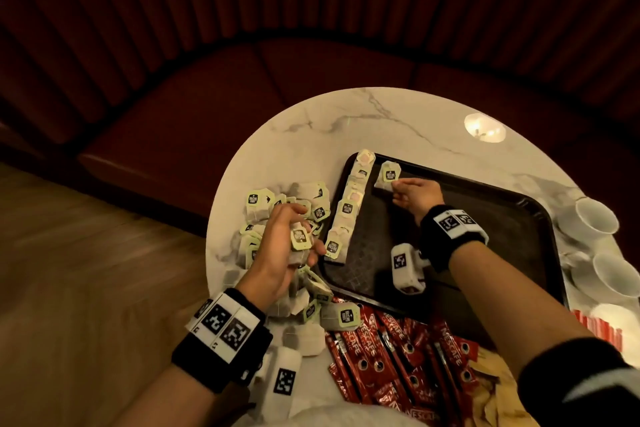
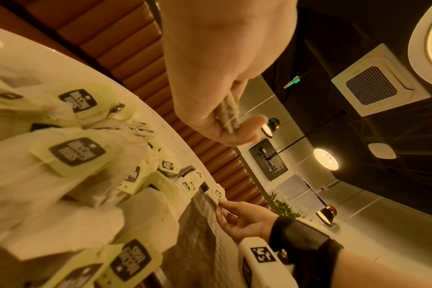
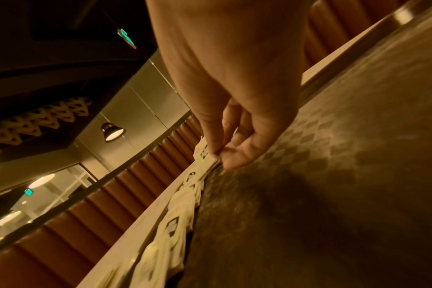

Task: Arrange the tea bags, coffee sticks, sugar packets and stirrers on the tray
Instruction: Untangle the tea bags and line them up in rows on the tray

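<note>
Tea bags (image 1: 347,210) are rowed along the tray's (image 1: 485,194) 9 o'clock edge, another pinched by the right hand (image 1: 415,196), spares gripped in the left hand (image 1: 280,250); coffee sticks (image 1: 398,357) remain on the desk (image 1: 311,135).

Dim, warm yellow light comes from round ceiling lamps (image 2: 326,158); one glares on the marble bench (image 1: 311,135). Wrist views look blurred, with bent edges.

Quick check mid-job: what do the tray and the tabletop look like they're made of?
Tray: looks like dark moulded plastic, matte, with a raised rim and a textured diamond-pattern floor. Tabletop: white with grey veining and a glossy surface reflecting a lamp, so marble or a marble-look laminate; cannot tell which.
</note>
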A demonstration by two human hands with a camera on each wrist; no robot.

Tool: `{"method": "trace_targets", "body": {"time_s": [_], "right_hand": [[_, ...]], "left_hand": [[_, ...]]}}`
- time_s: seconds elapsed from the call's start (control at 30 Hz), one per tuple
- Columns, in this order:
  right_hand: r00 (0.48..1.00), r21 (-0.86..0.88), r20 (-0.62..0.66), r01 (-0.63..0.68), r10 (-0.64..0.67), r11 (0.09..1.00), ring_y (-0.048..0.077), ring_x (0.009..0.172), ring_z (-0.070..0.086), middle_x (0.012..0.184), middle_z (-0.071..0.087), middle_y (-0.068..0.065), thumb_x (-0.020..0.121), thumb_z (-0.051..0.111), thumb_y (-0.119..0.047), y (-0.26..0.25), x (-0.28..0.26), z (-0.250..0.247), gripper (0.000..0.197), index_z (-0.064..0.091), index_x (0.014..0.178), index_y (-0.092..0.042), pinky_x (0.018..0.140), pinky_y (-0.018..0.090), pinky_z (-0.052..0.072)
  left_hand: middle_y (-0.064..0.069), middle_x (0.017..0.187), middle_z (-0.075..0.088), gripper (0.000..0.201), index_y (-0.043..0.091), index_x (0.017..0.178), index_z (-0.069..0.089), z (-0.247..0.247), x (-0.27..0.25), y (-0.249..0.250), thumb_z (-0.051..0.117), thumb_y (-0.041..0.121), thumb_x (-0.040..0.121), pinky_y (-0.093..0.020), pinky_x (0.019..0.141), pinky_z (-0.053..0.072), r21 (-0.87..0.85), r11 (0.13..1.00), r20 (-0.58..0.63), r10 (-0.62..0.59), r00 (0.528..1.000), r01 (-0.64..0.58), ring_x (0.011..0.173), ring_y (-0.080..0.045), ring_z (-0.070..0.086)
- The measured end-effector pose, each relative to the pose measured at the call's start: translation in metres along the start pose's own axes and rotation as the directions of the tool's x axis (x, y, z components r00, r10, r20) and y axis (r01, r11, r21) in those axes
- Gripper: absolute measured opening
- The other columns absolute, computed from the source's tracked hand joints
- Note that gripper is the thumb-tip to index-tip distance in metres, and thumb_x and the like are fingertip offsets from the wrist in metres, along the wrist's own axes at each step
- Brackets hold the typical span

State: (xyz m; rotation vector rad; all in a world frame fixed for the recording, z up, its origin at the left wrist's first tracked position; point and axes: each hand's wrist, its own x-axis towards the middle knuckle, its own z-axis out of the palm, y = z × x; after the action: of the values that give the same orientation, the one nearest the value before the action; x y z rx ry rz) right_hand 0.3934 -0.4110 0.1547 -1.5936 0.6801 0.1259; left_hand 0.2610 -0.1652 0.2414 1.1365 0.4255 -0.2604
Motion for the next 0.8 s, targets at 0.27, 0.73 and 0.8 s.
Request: {"method": "trace_targets", "body": {"time_s": [0.27,0.73,0.8], "right_hand": [[0.999,-0.067,-0.046,-0.026,0.023,0.997,0.016,0.062,0.059,0.072,0.063,0.009,0.088,0.069,0.000,-0.001,0.050,0.013,0.013,0.065,0.076,-0.006,0.062,0.025,0.052],[0.996,-0.018,-0.006,0.091,-0.091,0.996,0.017,0.074,0.065,0.082,0.066,0.008,0.092,0.063,-0.002,-0.020,0.016,0.001,0.009,0.068,0.098,0.001,0.075,0.025,0.057],[0.984,0.014,0.104,0.146,-0.147,0.989,0.015,0.075,0.066,0.087,0.069,0.006,0.094,0.063,-0.008,-0.025,-0.017,0.003,0.010,0.068,0.101,-0.004,0.071,0.023,0.056]], "left_hand": [[-0.022,0.081,0.052,0.016,0.011,0.107,0.039,-0.008,0.010,-0.003,0.029,0.003,0.098,-0.025,0.036,0.040,0.063,0.996,-0.075,0.067,0.995,-0.063,0.044,-0.022,0.055],[-0.013,0.099,0.062,0.014,0.011,0.100,0.055,0.003,0.019,0.000,0.047,-0.001,0.097,-0.052,0.086,0.056,0.079,0.992,-0.071,0.107,0.992,-0.101,0.079,-0.023,0.070],[-0.012,0.102,0.064,0.014,0.014,0.100,0.059,0.005,0.021,0.001,0.055,0.001,0.095,-0.052,0.093,0.051,0.127,0.985,-0.062,0.128,0.990,-0.120,0.091,-0.022,0.066]]}}
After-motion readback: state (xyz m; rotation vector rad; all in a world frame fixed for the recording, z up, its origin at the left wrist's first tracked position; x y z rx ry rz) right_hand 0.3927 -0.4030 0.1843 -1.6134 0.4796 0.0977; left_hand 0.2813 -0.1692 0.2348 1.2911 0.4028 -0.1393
